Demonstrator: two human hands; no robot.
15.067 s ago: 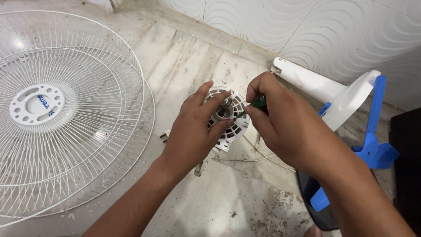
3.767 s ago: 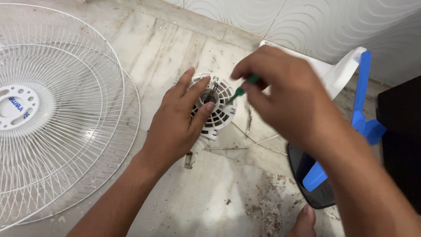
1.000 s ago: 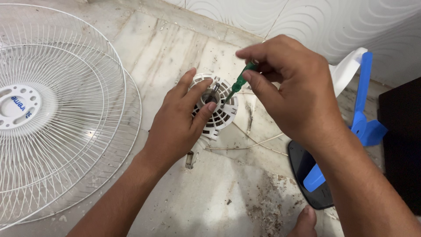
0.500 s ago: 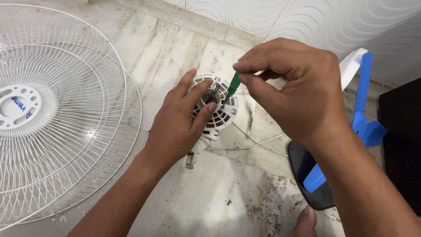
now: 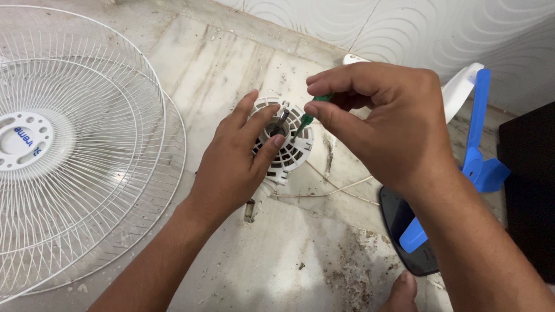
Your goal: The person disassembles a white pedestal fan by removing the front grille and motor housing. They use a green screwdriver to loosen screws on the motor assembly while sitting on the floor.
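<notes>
I see white wire fan guards [image 5: 75, 150] at frame left on the marble floor [image 5: 289, 260], blue fan blades [image 5: 480, 167] at right. My left hand [image 5: 237, 162] clasps the white motor housing [image 5: 286, 144] at centre. My right hand [image 5: 381, 121] pinches a green screwdriver [image 5: 306, 118], its axis sloping from upper right down-left into the housing.
</notes>
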